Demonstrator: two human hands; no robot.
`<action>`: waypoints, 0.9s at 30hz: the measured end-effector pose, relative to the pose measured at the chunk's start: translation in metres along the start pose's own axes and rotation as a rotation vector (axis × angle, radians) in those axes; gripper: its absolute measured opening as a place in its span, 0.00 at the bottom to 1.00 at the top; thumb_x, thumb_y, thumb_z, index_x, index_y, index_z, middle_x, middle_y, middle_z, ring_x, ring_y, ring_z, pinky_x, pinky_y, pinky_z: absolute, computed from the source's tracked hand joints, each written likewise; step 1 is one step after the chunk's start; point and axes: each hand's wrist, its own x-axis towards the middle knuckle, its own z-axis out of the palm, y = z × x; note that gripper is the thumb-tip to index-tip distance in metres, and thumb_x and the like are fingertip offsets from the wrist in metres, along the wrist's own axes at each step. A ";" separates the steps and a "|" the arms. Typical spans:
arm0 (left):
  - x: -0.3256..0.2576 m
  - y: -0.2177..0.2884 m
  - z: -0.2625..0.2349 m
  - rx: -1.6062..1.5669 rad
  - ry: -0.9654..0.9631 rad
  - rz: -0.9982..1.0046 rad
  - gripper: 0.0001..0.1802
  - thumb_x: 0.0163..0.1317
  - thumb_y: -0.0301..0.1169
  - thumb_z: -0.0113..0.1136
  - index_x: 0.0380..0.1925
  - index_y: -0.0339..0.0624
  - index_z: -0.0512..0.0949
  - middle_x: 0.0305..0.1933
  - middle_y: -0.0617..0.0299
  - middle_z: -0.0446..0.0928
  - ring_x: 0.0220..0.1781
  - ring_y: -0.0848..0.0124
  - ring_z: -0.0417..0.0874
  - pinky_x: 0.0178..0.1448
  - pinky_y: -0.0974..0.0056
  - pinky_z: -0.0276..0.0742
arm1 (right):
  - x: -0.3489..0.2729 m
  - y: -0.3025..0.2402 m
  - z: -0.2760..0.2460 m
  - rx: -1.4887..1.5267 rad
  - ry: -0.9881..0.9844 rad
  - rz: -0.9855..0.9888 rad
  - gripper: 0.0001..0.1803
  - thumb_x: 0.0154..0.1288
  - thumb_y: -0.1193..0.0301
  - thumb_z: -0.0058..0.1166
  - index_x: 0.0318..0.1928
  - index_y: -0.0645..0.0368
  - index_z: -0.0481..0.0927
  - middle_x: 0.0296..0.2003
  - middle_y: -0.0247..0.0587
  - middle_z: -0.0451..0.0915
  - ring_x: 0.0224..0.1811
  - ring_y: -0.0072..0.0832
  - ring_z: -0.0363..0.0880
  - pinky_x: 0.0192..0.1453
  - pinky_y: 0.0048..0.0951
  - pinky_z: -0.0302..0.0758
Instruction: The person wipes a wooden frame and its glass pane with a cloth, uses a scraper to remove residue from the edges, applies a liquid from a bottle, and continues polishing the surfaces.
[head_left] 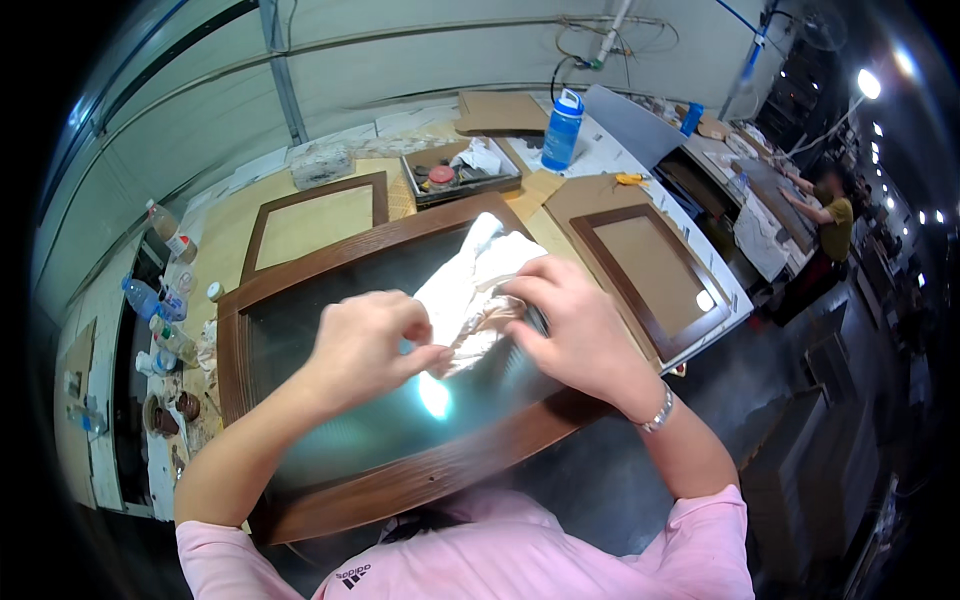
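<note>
A crumpled white cloth (468, 275) with brownish stains on its lower part is held between my hands, over a large dark-brown wooden frame (430, 478) fitted with a glass pane (295, 345). My left hand (375, 338) has its fingers curled, thumb and fingertips closed at the cloth's left edge. On the other side, my right hand (570, 318) grips the cloth's right edge between thumb and bent fingers. Folds of the cloth hide some fingertips. Light reflects brightly off the glass just below the cloth.
Smaller brown frames lie behind (318, 222) and at the right (655, 275). A tray of tools (462, 172) and a blue bottle (563, 130) stand at the back. Several bottles (172, 235) line the left. Another person (832, 222) works at a far-right bench.
</note>
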 end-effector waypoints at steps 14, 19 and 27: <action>-0.122 -0.048 -0.097 -0.598 0.911 -0.307 0.05 0.65 0.19 0.59 0.39 0.32 0.82 0.38 0.65 0.83 0.40 0.80 0.80 0.48 0.73 0.75 | 0.085 -0.097 0.057 0.395 -0.287 -0.468 0.13 0.58 0.62 0.68 0.34 0.57 0.81 0.30 0.44 0.80 0.33 0.44 0.82 0.37 0.44 0.76; -0.176 -0.039 -0.117 -0.622 1.067 -0.290 0.08 0.68 0.23 0.56 0.43 0.32 0.79 0.39 0.62 0.81 0.41 0.78 0.81 0.48 0.73 0.75 | 0.138 -0.164 0.105 0.547 -0.038 -0.682 0.16 0.59 0.68 0.66 0.46 0.61 0.82 0.33 0.46 0.79 0.36 0.42 0.82 0.39 0.39 0.77; -0.282 -0.078 -0.123 -0.779 1.196 -0.442 0.07 0.65 0.23 0.53 0.38 0.31 0.79 0.36 0.61 0.80 0.39 0.79 0.79 0.46 0.74 0.73 | 0.174 -0.247 0.144 0.695 -0.741 -0.366 0.12 0.66 0.72 0.58 0.34 0.74 0.80 0.22 0.42 0.78 0.28 0.20 0.74 0.37 0.30 0.74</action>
